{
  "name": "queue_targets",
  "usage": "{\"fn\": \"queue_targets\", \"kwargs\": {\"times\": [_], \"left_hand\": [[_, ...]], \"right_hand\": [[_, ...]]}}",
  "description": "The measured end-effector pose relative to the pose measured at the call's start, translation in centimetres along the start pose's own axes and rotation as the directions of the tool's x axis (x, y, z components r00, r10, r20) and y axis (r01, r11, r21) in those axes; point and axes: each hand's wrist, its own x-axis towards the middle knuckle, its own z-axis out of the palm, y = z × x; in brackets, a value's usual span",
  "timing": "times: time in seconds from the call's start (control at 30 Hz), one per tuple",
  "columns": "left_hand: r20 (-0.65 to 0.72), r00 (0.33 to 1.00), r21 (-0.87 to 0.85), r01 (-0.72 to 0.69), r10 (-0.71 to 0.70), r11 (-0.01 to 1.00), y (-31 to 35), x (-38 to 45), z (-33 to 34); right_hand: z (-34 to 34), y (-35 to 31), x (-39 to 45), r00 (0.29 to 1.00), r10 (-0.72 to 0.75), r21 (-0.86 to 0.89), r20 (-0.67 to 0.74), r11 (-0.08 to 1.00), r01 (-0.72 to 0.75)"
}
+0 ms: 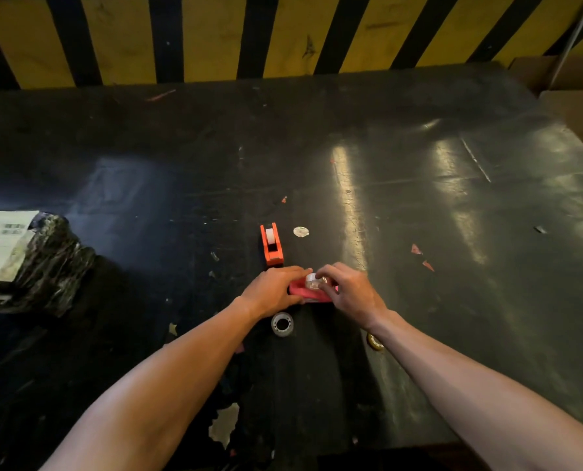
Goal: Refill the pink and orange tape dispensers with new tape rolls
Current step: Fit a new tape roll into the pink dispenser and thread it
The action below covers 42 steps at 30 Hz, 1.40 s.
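The pink tape dispenser (308,293) lies on the dark table between my hands. My left hand (276,288) grips its left end. My right hand (347,288) pinches a clear tape roll (312,281) that sits in the top of the pink dispenser. The orange tape dispenser (271,244) stands just beyond my left hand, with a white roll in it. A clear tape roll (282,323) lies flat on the table near my left wrist. A yellowish roll (374,341) peeks out from under my right forearm, mostly hidden.
A black plastic-wrapped parcel with a white label (18,260) lies at the left edge. A round white sticker (301,231) sits right of the orange dispenser. Cardboard boxes (575,96) stand at the far right. A yellow and black striped wall (283,35) backs the table.
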Motion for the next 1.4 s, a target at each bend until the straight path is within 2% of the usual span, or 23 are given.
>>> {"fn": "queue_targets", "kwargs": {"times": [0.4,0.73,0.93,1.0,1.07,1.13,1.2,1.27,1.4], "left_hand": [[0.037,0.997,-0.095,0.07,-0.067,0.993,-0.3,0.3,-0.3],[-0.006,0.998,-0.02,0.061,-0.061,0.998,-0.4,-0.5,0.2],[-0.017,0.995,-0.046,0.096,-0.097,0.994,0.1,-0.6,0.0],[-0.011,0.994,-0.054,0.11,-0.111,0.992,0.1,-0.6,0.0],[-0.012,0.993,-0.062,0.114,-0.115,0.992,0.3,-0.6,-0.1],[-0.012,0.994,-0.061,0.111,-0.112,0.992,0.3,-0.7,0.0],[-0.017,0.993,-0.06,0.117,-0.118,0.991,0.3,-0.7,0.1],[-0.022,0.992,-0.061,0.124,-0.126,0.99,0.3,-0.8,0.1],[-0.031,0.991,-0.07,0.125,-0.127,0.99,0.3,-0.9,0.3]], "right_hand": [[0.7,0.6,0.8,0.994,-0.095,-0.072,0.057,0.992,0.099],[0.5,0.5,1.5,0.983,-0.14,-0.092,0.119,0.984,0.151],[0.5,0.1,1.7,0.981,-0.101,-0.102,0.166,0.988,0.119],[0.4,-0.1,1.9,0.983,-0.023,-0.049,0.181,0.998,0.033],[0.6,-0.5,2.1,0.974,0.154,0.026,0.166,0.987,-0.161],[1.0,-0.9,2.3,0.929,0.352,0.095,0.113,0.927,-0.363],[1.2,-1.0,2.4,0.866,0.49,0.193,0.103,0.844,-0.5],[1.1,-1.0,2.6,0.824,0.554,0.257,0.12,0.784,-0.565],[-0.6,-0.2,2.1,0.773,0.626,0.277,0.103,0.729,-0.626]]}}
